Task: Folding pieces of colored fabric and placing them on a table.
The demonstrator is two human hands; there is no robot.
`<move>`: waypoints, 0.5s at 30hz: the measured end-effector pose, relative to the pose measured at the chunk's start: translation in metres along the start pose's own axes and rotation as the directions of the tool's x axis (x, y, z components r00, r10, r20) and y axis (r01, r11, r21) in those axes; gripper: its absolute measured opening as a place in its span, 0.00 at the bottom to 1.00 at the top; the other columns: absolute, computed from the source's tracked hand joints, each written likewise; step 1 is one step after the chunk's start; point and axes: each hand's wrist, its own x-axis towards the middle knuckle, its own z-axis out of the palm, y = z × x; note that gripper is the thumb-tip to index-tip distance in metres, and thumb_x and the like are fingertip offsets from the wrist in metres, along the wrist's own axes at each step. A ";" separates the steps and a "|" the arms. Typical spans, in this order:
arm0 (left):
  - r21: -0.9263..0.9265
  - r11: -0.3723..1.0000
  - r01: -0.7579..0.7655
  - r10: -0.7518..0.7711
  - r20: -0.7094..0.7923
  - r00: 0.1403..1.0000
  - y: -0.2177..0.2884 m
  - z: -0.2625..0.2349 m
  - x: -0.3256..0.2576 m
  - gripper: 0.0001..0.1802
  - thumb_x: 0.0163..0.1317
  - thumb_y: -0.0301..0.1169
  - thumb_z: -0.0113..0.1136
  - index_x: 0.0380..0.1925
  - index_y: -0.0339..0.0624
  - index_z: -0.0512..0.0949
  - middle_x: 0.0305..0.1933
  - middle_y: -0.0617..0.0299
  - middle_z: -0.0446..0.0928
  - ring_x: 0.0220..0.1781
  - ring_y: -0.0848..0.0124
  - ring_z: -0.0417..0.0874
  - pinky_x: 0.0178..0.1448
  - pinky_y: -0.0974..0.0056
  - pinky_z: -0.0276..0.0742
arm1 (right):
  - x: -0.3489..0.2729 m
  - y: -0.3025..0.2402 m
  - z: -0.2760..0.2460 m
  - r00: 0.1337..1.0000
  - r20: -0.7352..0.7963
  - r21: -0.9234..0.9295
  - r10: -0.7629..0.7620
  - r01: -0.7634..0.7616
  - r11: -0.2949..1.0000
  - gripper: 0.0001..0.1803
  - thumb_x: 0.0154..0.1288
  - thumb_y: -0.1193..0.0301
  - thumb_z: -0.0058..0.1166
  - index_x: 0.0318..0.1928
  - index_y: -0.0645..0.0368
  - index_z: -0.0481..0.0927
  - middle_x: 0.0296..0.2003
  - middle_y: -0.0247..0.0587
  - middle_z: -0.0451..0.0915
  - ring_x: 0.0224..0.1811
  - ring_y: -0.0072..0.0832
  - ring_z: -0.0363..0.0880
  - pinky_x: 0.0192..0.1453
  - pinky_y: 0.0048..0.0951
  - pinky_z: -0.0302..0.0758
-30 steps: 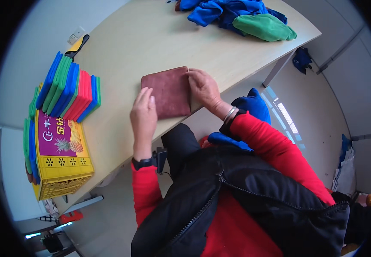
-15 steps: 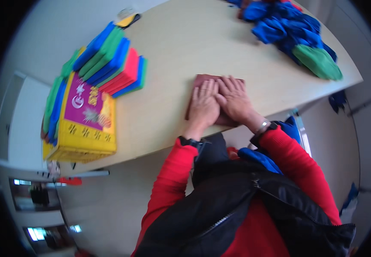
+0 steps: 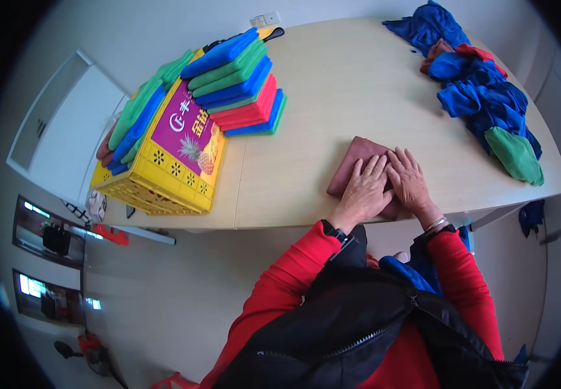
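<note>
A reddish-brown folded cloth (image 3: 353,160) lies on the table close to its front edge. Both palms press down on it. My left hand (image 3: 364,192) rests across its middle, fingers stretched out and angled to the upper right. Against it, my right hand (image 3: 411,183) lies over the cloth's right side with its fingers extended, thumb near the left hand. Much of the cloth's right and near parts is hidden beneath the hands.
At the left, a yellow plastic crate (image 3: 139,185) carries folded green and blue cloths (image 3: 134,123). Beside it rises a stack of folded cloths (image 3: 245,97) in blue, green and red. Crumpled blue cloths (image 3: 488,97) and a green cloth (image 3: 514,155) lie along the table's right side.
The view has turned, so the table's things sit farther right in the picture. Both hands stay flat on the cloth but have slid from its far edge toward its right side.
</note>
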 end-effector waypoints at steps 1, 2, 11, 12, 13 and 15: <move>-0.010 1.000 0.010 -0.010 0.000 1.000 0.002 -0.001 -0.002 0.38 0.68 0.52 0.54 0.69 0.34 0.67 0.76 0.46 0.62 0.79 0.52 0.57 0.80 0.41 0.45 | -0.004 0.008 0.004 1.000 0.028 0.001 0.001 -0.001 1.000 0.31 0.78 0.54 0.35 0.72 0.57 0.63 0.73 0.55 0.61 0.78 0.51 0.54 0.80 0.50 0.49; -0.006 1.000 0.016 -0.016 0.005 1.000 0.004 -0.001 -0.004 0.38 0.68 0.52 0.54 0.69 0.36 0.67 0.76 0.46 0.62 0.79 0.51 0.57 0.80 0.40 0.45 | -0.004 0.016 0.009 0.999 0.043 -0.004 0.001 -0.001 1.000 0.31 0.78 0.54 0.35 0.72 0.57 0.63 0.73 0.55 0.61 0.78 0.51 0.54 0.80 0.50 0.49; 0.092 0.992 0.083 -0.095 0.135 0.986 -0.017 -0.040 -0.025 0.37 0.67 0.56 0.54 0.71 0.50 0.68 0.77 0.48 0.59 0.80 0.49 0.55 0.79 0.36 0.44 | 0.005 -0.008 -0.004 0.999 -0.006 0.530 0.041 -0.031 0.848 0.30 0.80 0.55 0.38 0.73 0.60 0.62 0.73 0.56 0.60 0.77 0.50 0.55 0.79 0.42 0.53; 0.109 0.989 0.102 -0.115 0.129 0.985 -0.025 -0.042 -0.030 0.37 0.67 0.56 0.54 0.71 0.51 0.68 0.78 0.49 0.59 0.80 0.49 0.54 0.79 0.36 0.44 | 0.002 -0.005 -0.005 0.997 -0.038 0.474 0.062 -0.036 0.880 0.30 0.80 0.56 0.38 0.73 0.60 0.62 0.74 0.56 0.59 0.77 0.50 0.55 0.79 0.41 0.54; 0.107 0.989 0.105 -0.119 0.130 0.984 -0.033 -0.048 -0.036 0.37 0.67 0.56 0.54 0.71 0.51 0.68 0.78 0.49 0.59 0.80 0.49 0.54 0.79 0.36 0.44 | -0.002 -0.005 -0.006 0.995 -0.070 0.420 0.076 -0.039 0.907 0.30 0.80 0.56 0.39 0.73 0.60 0.62 0.74 0.56 0.59 0.77 0.50 0.55 0.79 0.40 0.54; 0.115 0.975 0.189 -0.203 0.130 0.970 -0.052 -0.062 -0.056 0.36 0.68 0.57 0.53 0.71 0.52 0.68 0.78 0.50 0.58 0.80 0.50 0.53 0.79 0.37 0.44 | -0.015 -0.007 -0.006 0.997 -0.050 0.378 0.057 -0.034 0.925 0.30 0.80 0.56 0.39 0.73 0.60 0.62 0.74 0.56 0.59 0.77 0.49 0.55 0.79 0.41 0.54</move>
